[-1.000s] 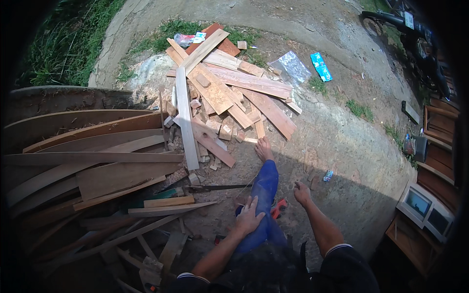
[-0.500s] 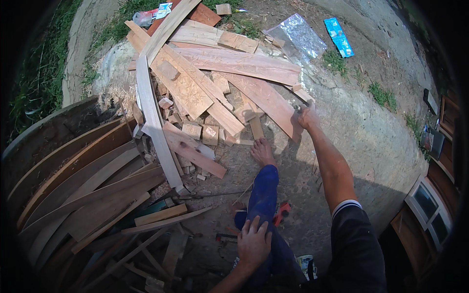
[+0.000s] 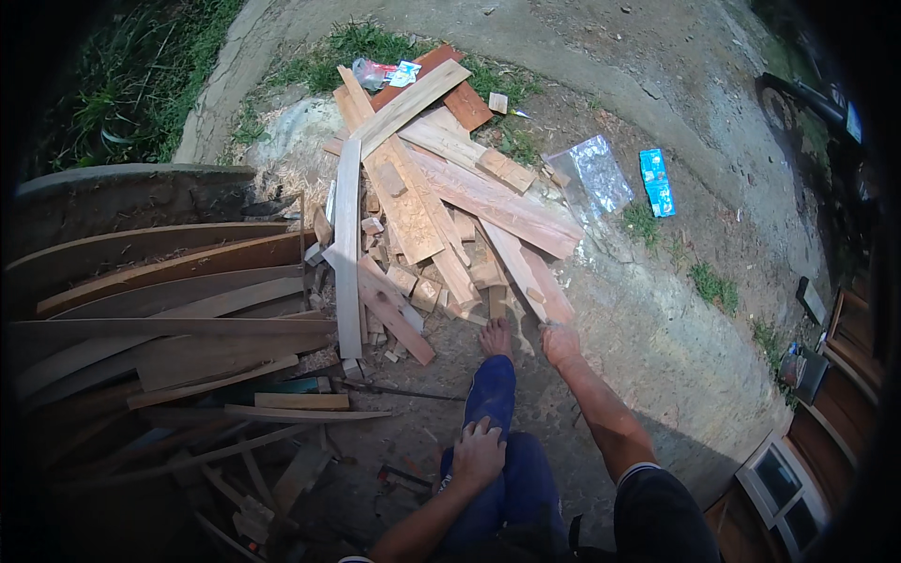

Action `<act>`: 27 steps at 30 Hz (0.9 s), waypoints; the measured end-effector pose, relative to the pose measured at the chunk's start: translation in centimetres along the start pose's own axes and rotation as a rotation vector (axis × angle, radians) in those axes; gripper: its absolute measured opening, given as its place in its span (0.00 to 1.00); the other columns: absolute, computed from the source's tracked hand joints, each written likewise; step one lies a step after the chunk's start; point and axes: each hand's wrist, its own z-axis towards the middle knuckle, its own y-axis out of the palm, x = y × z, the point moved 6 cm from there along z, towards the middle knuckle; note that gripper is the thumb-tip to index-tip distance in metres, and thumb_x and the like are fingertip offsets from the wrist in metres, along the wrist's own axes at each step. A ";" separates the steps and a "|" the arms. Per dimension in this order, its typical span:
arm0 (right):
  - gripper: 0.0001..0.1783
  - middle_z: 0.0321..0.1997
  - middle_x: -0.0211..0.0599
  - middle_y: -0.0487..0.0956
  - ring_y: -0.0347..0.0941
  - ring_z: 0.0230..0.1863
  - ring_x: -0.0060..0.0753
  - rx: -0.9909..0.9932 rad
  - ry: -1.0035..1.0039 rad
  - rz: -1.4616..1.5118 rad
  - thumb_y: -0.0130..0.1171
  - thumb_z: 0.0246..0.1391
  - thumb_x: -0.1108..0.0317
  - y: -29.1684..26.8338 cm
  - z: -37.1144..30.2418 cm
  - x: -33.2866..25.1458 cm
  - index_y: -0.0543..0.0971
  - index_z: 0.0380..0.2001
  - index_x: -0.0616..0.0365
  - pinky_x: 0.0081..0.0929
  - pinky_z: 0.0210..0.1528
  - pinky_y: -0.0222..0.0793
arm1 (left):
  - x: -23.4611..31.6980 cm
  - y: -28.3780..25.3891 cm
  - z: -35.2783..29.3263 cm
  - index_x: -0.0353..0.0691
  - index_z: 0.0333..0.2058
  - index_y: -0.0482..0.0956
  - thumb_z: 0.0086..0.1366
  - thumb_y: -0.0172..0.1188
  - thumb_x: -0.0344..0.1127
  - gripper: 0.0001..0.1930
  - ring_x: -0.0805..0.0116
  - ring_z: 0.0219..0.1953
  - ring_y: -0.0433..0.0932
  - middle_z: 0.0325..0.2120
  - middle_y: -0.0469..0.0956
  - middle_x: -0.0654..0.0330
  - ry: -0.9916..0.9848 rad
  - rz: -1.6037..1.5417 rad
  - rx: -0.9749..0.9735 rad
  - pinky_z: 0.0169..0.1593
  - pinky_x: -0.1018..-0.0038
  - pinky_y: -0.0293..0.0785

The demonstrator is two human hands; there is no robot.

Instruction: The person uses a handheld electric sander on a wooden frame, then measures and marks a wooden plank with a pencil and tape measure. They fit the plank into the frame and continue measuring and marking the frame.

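My right hand (image 3: 561, 345) is closed at the near end of a narrow, pale wooden board (image 3: 514, 266). That board slants over a wider pinkish plank (image 3: 549, 293), and its far end lies at the pile. My left hand (image 3: 480, 454) rests on my blue-clad knee, fingers spread, with nothing in it. Just beyond my bare foot (image 3: 496, 338) lie several offcut blocks (image 3: 425, 295) and a short knotty board (image 3: 399, 322). A long grey-white board (image 3: 348, 253) runs along the pile's left side.
Stacked curved planks (image 3: 188, 324) fill the left side beside a low concrete wall (image 3: 131, 206). A clear plastic bag (image 3: 601, 174) and a blue packet (image 3: 658, 183) lie at the far right. A white-framed window piece (image 3: 777, 483) stands at lower right.
My right hand has come nearer and to the left, and the narrow board now slants across the pinkish plank. My left hand still rests on my leg. The view has shifted.
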 end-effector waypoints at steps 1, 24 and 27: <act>0.18 0.36 0.41 0.85 0.83 0.39 0.48 -0.090 -0.057 -0.059 0.46 0.64 0.62 -1.2 -2.0 -2.0 0.85 0.33 0.56 0.44 0.40 0.79 | 0.1 0.8 -0.6 0.45 0.55 0.78 0.67 0.58 0.44 0.20 0.46 0.67 0.64 0.64 0.68 0.54 -0.009 0.014 -0.004 0.64 0.50 0.64; 0.26 0.46 0.47 0.83 0.80 0.46 0.41 -0.151 -0.301 0.893 0.55 0.66 0.59 -30.8 -29.2 -8.6 0.72 0.63 0.60 0.35 0.48 0.74 | 4.2 0.2 -31.0 0.40 0.69 0.55 0.66 0.61 0.33 0.36 0.57 0.45 0.83 0.52 0.76 0.48 0.228 -1.871 -0.102 0.49 0.62 0.83; 0.26 0.43 0.40 0.82 0.79 0.43 0.34 -0.184 -0.107 1.228 0.53 0.67 0.59 -30.3 -26.3 -10.6 0.72 0.62 0.61 0.30 0.45 0.74 | 6.4 6.6 -37.5 0.41 0.69 0.56 0.64 0.63 0.33 0.37 0.57 0.45 0.83 0.53 0.75 0.49 0.197 -2.038 -0.209 0.51 0.60 0.81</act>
